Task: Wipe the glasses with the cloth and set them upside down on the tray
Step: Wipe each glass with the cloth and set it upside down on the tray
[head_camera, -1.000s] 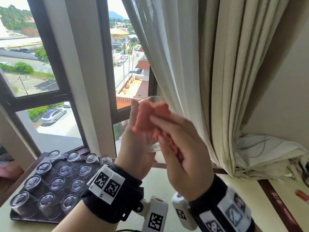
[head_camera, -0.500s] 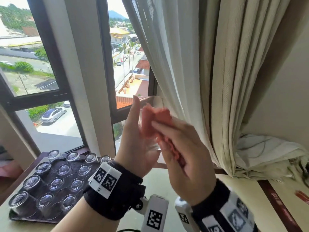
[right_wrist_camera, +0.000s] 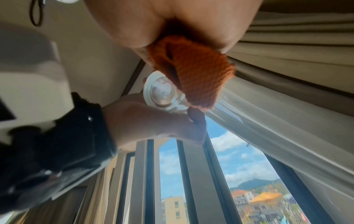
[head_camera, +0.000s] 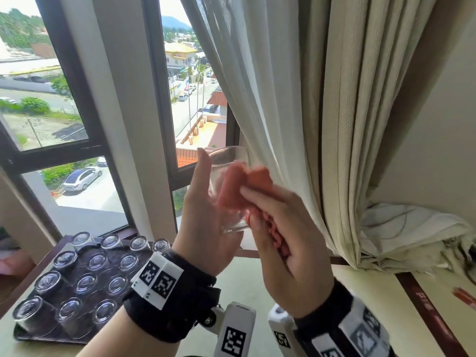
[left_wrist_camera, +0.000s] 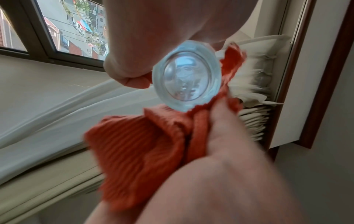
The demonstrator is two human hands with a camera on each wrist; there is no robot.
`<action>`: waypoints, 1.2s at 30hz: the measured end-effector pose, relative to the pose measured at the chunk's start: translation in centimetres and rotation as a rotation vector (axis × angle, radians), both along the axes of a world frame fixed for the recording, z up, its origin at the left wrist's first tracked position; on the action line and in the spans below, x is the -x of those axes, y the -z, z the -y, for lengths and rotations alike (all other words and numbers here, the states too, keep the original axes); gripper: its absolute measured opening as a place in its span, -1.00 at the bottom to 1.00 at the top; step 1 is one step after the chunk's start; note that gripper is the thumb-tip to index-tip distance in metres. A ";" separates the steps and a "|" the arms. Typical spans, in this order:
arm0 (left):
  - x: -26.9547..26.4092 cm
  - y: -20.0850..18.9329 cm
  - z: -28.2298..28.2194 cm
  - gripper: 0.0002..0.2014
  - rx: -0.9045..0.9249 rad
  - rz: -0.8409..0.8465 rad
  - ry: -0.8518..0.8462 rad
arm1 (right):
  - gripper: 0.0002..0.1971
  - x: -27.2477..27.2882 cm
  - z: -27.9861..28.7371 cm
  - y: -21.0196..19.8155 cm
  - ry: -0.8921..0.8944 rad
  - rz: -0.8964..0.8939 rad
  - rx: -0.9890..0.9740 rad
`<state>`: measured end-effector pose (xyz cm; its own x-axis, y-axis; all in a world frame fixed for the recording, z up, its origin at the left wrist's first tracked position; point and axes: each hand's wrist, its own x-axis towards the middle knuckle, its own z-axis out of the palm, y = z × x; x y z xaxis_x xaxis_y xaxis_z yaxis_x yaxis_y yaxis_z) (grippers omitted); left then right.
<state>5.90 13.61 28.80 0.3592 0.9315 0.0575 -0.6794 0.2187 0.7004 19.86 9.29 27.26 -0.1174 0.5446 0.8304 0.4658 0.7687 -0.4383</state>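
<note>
My left hand (head_camera: 206, 202) holds a clear glass (head_camera: 229, 161) raised in front of the window, thumb along its near side, fingers hidden behind it. My right hand (head_camera: 273, 228) grips a bunched orange cloth (head_camera: 260, 176) and presses it against the glass's right side. In the left wrist view the thick base of the glass (left_wrist_camera: 188, 78) faces the camera with the cloth (left_wrist_camera: 138, 145) hanging under it. The right wrist view shows the cloth (right_wrist_camera: 199, 75) over the glass (right_wrist_camera: 162, 94). Several glasses stand upside down on the dark tray (head_camera: 23, 333) at lower left.
A cream curtain (head_camera: 322, 112) hangs just right of the hands, bunched on the sill at the right. The window frame (head_camera: 159, 99) is straight behind the glass. A pale table surface (head_camera: 247, 287) lies below the hands, with a dark wooden edge on the right.
The cloth has slid from the glass's near face round to its right side. Both hands stay raised in about the same place.
</note>
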 end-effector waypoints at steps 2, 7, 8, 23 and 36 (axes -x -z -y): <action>0.1 0.3 0.0 -0.10 0.022 0.014 -0.024 | -0.65 -0.4 0.1 1.0 -0.010 -0.075 0.083; -2.0 0.5 1.0 -0.09 -0.043 -0.043 -0.054 | -0.68 -0.5 -0.6 -1.0 0.022 -0.271 0.190; -2.3 0.5 1.1 -0.08 -0.053 -0.066 -0.068 | -0.68 -0.5 -0.5 -1.3 0.019 -0.272 0.169; -3.6 1.3 0.7 -0.21 -0.355 -0.467 -0.362 | -0.71 -3.4 0.8 -0.8 -0.105 -1.056 0.618; -2.3 1.0 1.3 -0.38 -0.364 -0.517 -0.365 | -0.66 -3.0 0.9 0.2 0.112 -0.620 0.429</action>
<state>8.21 12.31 27.78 0.0948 0.9513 0.2932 -0.2273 -0.2661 0.9368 22.81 8.40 27.09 0.3762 0.8159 0.4390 0.1017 0.4346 -0.8949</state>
